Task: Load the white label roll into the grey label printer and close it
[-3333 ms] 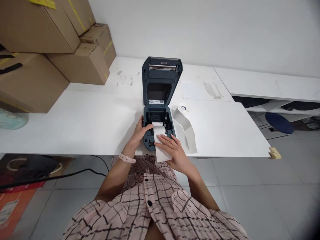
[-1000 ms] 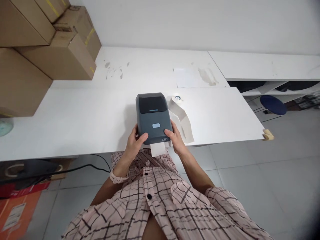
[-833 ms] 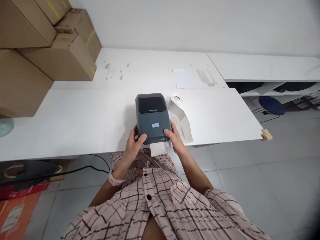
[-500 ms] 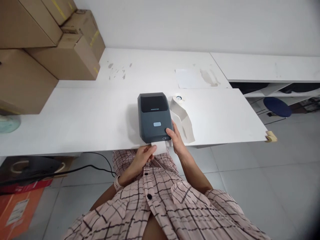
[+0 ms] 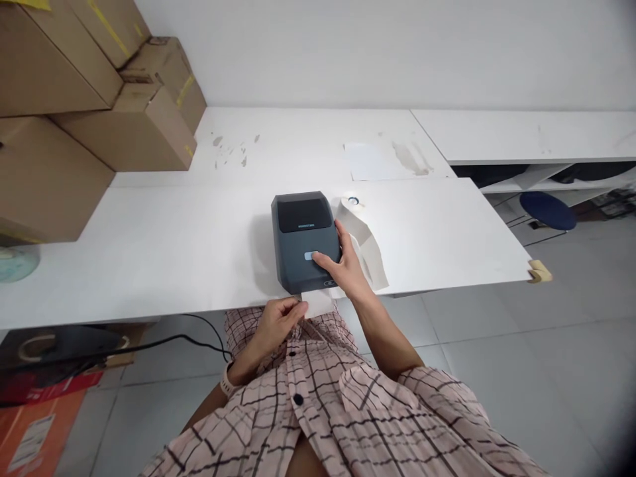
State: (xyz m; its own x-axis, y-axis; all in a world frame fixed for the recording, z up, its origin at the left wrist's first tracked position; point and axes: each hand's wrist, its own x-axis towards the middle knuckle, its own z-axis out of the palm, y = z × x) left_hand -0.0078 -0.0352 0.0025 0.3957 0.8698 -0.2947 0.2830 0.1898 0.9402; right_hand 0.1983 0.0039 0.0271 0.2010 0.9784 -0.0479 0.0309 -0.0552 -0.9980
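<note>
A dark grey label printer (image 5: pixel 292 246) sits near the table's front edge, black window on top. My right hand (image 5: pixel 348 270) grips its right side, fingers along the edge and the thumb on the light-blue button (image 5: pixel 309 256). A white paper label (image 5: pixel 319 303) sticks out of the printer's front, over the table edge. My left hand (image 5: pixel 278 324) is closed, pinching the left edge of that label between thumb and fingers. Right of the printer lies a creased strip of white backing paper (image 5: pixel 371 260), with a small roll end (image 5: pixel 353 201) at its far end.
Cardboard boxes (image 5: pixel 144 126) are stacked on the left of the white table (image 5: pixel 199 245). A white sheet (image 5: pixel 365 161) lies farther back. A blue stool (image 5: pixel 548 209) stands at the right; black cables (image 5: pixel 183 336) and an orange box (image 5: pixel 44 430) are below the left side.
My right thumb has moved from the printer's lower front corner up onto the light-blue button, the hand sliding forward along the side. My left hand keeps its pinch on the label.
</note>
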